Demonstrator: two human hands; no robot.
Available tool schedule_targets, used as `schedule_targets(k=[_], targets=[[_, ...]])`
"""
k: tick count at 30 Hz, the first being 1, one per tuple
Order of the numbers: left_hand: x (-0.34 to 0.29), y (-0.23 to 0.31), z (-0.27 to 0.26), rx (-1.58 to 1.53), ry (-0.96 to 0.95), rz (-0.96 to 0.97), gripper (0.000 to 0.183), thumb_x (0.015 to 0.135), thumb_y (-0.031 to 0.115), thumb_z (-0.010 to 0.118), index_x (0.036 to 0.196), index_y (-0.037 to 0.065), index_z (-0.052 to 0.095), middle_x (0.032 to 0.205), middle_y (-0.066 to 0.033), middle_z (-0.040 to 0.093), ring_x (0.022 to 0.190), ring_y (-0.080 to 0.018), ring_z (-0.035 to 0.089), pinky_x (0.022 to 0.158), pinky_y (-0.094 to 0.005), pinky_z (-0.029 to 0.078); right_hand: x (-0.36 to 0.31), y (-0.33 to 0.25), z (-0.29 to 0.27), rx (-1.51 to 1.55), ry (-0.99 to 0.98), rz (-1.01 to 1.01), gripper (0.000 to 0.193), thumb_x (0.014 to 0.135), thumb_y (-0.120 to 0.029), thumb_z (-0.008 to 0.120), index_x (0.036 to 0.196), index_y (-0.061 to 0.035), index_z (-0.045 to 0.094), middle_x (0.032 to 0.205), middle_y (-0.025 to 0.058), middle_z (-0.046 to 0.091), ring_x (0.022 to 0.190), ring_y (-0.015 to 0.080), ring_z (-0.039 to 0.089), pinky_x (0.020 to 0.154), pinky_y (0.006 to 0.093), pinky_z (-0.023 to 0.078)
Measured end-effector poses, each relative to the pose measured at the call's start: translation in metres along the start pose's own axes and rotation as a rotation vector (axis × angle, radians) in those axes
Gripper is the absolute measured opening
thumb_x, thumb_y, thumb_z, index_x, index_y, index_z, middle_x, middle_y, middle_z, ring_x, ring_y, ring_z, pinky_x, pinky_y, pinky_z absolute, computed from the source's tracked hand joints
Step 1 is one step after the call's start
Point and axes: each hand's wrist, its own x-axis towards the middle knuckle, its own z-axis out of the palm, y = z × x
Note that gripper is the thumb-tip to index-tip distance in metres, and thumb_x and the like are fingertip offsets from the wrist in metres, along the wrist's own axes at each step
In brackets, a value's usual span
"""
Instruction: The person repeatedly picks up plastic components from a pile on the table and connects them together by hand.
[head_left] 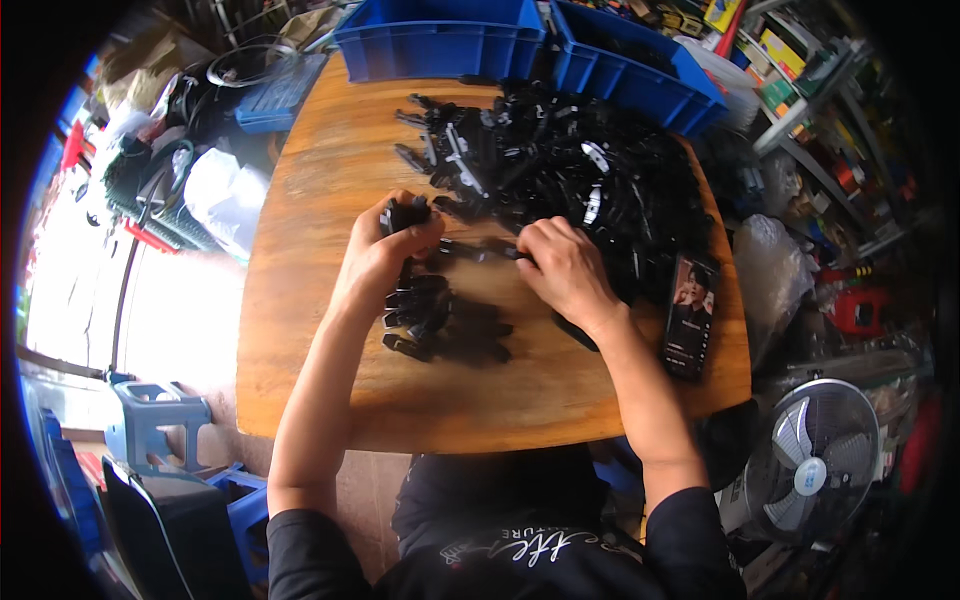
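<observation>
My left hand (378, 252) is closed around a bunch of black plastic pieces (405, 213) over the left half of the wooden table (325, 160). To its right, my right hand (570, 265) is closed, its fingertips pinching a dark slim piece (512, 252) that is partly hidden and blurred. A big heap of black plastic pieces (530, 140), with a few white or shiny ones among them, spreads over the far and right part of the table. Nearer me, below my left hand, lies a smaller cluster of black pieces (420, 318). The exact kind of these pieces cannot be made out.
Two blue plastic bins (440, 50) stand along the far edge; the right bin (640, 80) holds dark things. A lit phone (690, 315) lies at the table's right edge. A fan (810, 475) stands low right, a pale blue stool (160, 415) at left. Crowded shelving (820, 110) rises right.
</observation>
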Motion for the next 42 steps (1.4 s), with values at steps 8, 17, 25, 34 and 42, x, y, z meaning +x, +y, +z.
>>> schedule_targets(k=[8, 17, 25, 34, 42], targets=[[-0.005, -0.003, -0.001, 0.174, -0.292, -0.033, 0.033, 0.073, 0.004, 0.065, 0.103, -0.002, 0.054, 0.075, -0.0102, 0.063, 0.056, -0.0163, 0.06, 0.05, -0.026, 0.047, 0.024, -0.031, -0.015, 0.075, 0.19, -0.367, 0.023, 0.069, -0.01, 0.068, 0.086, -0.0065, 0.054, 0.086, 0.0057, 0.053, 0.086, 0.0211, 0.052, 0.076, 0.034, 0.044], [0.012, -0.014, -0.022, -0.14, 0.056, 0.008, 0.018, 0.075, 0.002, 0.057, 0.091, -0.002, 0.056, 0.075, -0.0106, 0.063, 0.061, -0.0164, 0.059, 0.054, -0.0251, 0.045, 0.036, -0.028, 0.054, 0.02, -0.029, -0.233, 0.011, 0.076, -0.01, 0.061, 0.081, -0.0021, 0.057, 0.084, 0.0118, 0.056, 0.08, 0.0251, 0.056, 0.074, 0.0367, 0.048], [0.002, -0.019, 0.003, -0.203, -0.038, -0.122, 0.024, 0.074, -0.001, 0.059, 0.098, 0.0, 0.053, 0.083, -0.0112, 0.064, 0.068, -0.0177, 0.063, 0.054, -0.0245, 0.046, 0.019, -0.039, -0.014, 0.677, 0.086, 0.144, 0.023, 0.079, -0.01, 0.066, 0.096, 0.0019, 0.056, 0.071, 0.0066, 0.05, 0.066, 0.0163, 0.053, 0.06, 0.0317, 0.046], [-0.014, -0.015, 0.031, -0.234, -0.222, -0.173, 0.026, 0.072, -0.002, 0.059, 0.097, 0.001, 0.053, 0.085, -0.0114, 0.065, 0.069, -0.016, 0.062, 0.058, -0.024, 0.045, 0.006, -0.034, -0.019, 1.239, 0.14, 0.285, 0.018, 0.086, -0.004, 0.059, 0.103, 0.0001, 0.056, 0.088, 0.0024, 0.058, 0.073, 0.0061, 0.057, 0.068, 0.0204, 0.048], [-0.017, -0.004, 0.027, 0.152, -0.169, -0.013, 0.038, 0.071, 0.006, 0.066, 0.106, 0.0, 0.054, 0.083, -0.0055, 0.062, 0.073, -0.0114, 0.058, 0.064, -0.0227, 0.043, 0.011, -0.024, -0.023, 0.883, 0.223, 0.065, 0.01, 0.081, 0.002, 0.059, 0.091, -0.0013, 0.06, 0.088, 0.0044, 0.061, 0.075, 0.0117, 0.062, 0.065, 0.0239, 0.05]])
